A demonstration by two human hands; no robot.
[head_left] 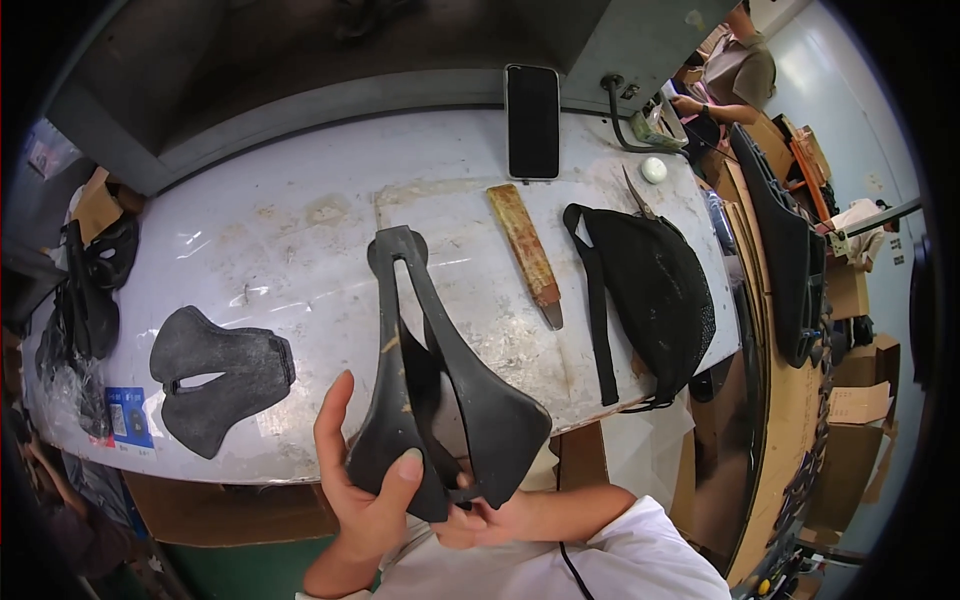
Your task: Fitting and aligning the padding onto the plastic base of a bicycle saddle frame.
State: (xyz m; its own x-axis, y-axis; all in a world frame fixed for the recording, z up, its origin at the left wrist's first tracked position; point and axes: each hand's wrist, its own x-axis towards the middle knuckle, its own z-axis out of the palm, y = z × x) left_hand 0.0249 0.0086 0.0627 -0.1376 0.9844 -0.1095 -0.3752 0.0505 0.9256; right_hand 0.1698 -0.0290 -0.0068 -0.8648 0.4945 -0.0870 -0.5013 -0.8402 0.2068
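A black bicycle saddle (pixel 490 420) with a long central slot is held up before me, its narrow nose pointing away. My left hand (pixel 365 500) grips its wide rear end on the left, thumb on top and index finger stretched out beside it. At the middle of the rear edge my right hand (pixel 485 522) has its fingers closed on the saddle from below; part of that hand is hidden by the saddle. Left of it on the table lies a dark grey split saddle pad (pixel 225 395).
On the white table (pixel 240 235) lie a blade with a worn wrapped handle (pixel 523 240), a black waist bag (pixel 650 290), a phone (pixel 533 125) and a white round object (pixel 654 170). Plastic-wrapped black saddles (pixel 85 310) sit at left. Cardboard (pixel 765 460) and another person (pixel 735 75) are at right.
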